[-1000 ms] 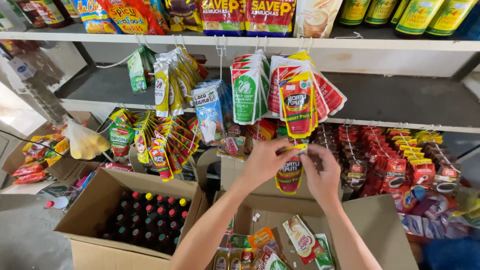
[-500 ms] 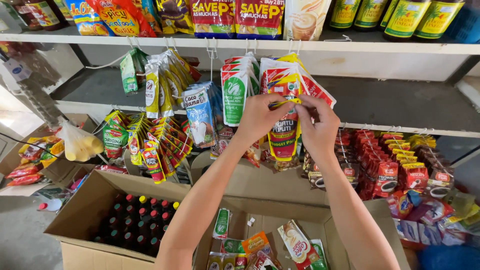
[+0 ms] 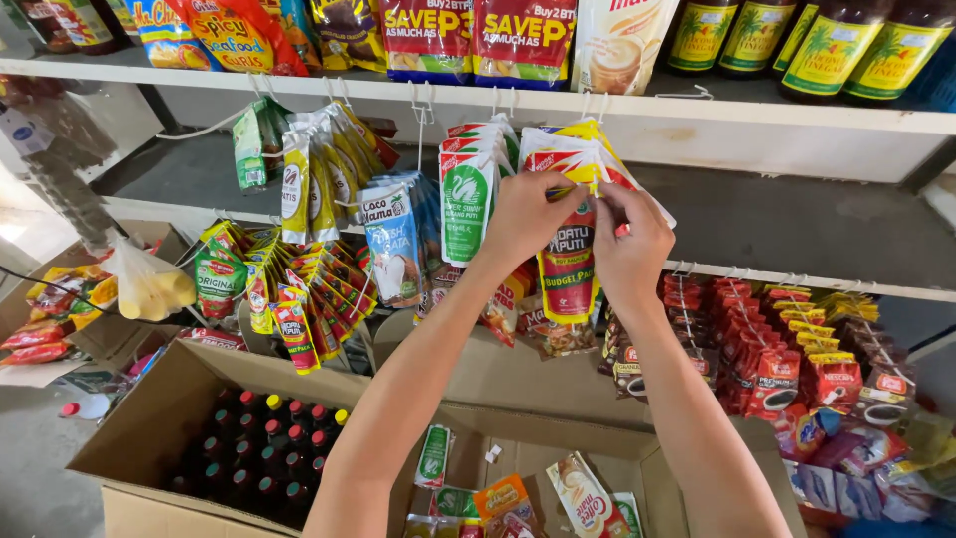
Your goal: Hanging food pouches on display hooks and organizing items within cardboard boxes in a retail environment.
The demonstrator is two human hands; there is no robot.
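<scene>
Cardboard boxes [image 3: 169, 428] fill the lower frame below white shelving [image 3: 757, 115]. At centre, left hand [image 3: 523, 214] and right hand [image 3: 629, 237] pinch a red-and-yellow sachet [image 3: 568, 269] at its top; holding its hole level should help it catch the hook.

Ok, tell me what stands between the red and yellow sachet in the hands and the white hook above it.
Nothing visible does. Both the left hand and right hand pinch the top of the red and yellow sachet just under the white hook, among same-kind sachets already hanging there.
</scene>
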